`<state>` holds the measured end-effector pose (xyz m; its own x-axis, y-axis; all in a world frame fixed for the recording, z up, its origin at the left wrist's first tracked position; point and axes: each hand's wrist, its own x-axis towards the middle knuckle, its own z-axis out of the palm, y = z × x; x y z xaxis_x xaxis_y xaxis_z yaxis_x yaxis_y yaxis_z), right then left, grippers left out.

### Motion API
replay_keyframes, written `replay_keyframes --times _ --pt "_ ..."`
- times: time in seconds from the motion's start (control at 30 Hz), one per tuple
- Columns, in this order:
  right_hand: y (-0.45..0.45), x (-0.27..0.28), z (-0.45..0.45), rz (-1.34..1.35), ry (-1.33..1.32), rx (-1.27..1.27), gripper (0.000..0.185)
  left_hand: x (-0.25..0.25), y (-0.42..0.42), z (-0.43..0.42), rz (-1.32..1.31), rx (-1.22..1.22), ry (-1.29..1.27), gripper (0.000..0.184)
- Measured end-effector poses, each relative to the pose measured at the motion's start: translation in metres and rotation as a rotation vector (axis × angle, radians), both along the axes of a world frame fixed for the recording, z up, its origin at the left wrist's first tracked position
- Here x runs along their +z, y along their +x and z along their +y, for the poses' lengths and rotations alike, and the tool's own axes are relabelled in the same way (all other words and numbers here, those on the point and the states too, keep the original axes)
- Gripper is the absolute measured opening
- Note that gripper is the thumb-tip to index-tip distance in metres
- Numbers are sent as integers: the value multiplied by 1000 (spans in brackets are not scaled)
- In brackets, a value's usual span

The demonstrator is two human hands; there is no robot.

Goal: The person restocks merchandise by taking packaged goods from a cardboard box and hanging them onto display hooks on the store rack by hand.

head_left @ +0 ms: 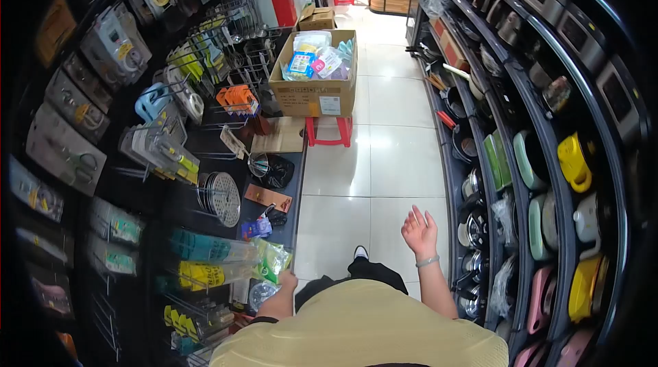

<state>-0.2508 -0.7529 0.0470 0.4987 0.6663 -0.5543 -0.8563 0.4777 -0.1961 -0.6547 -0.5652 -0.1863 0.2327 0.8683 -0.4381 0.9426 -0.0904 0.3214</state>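
Note:
At the lower left, my left hand [288, 280] is closed at the edge of a green and clear plastic packet [273, 261], which hangs beside teal packs [209, 246] and yellow packs [205, 274] on the left rack. My right hand [419, 231] is raised over the aisle floor, palm up with its fingers apart and nothing in it. A bracelet [428, 261] circles that wrist.
An open cardboard box [315, 98] of packaged goods rests on a red stool [329, 132] ahead at left. Utensil racks line the left. Shelves [504, 58] of pots and pans run along the right. Tiled floor [370, 154] lies between them.

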Motion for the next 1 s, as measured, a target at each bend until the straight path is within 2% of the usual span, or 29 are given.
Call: replay_keyframes --times 0.2,0.43,0.47,0.57,0.63,0.7,0.8,0.93,1.0 --pt "92 25 139 -113 89 201 39 -7 30 45 50 201 34 12" --pt "101 -4 279 -6 57 469 40 -11 126 143 64 343 -27 15" --pt "98 -8 294 1 61 505 40 -11 137 164 16 366 22 13" --pt "102 -10 336 98 -13 553 40 -47 170 241 -145 613 -160 13" --pt "121 -4 368 18 0 582 39 -19 214 281 -632 849 -287 16" --pt "146 11 405 -128 -18 566 38 8 255 326 -750 750 -474 21" --pt "185 21 452 -287 1 504 36 17 308 375 -836 546 -433 24" --pt "230 30 513 -519 -49 474 36 90 381 415 -913 455 -464 18" --pt "250 33 545 -649 -153 459 38 108 407 426 -982 410 -481 16"
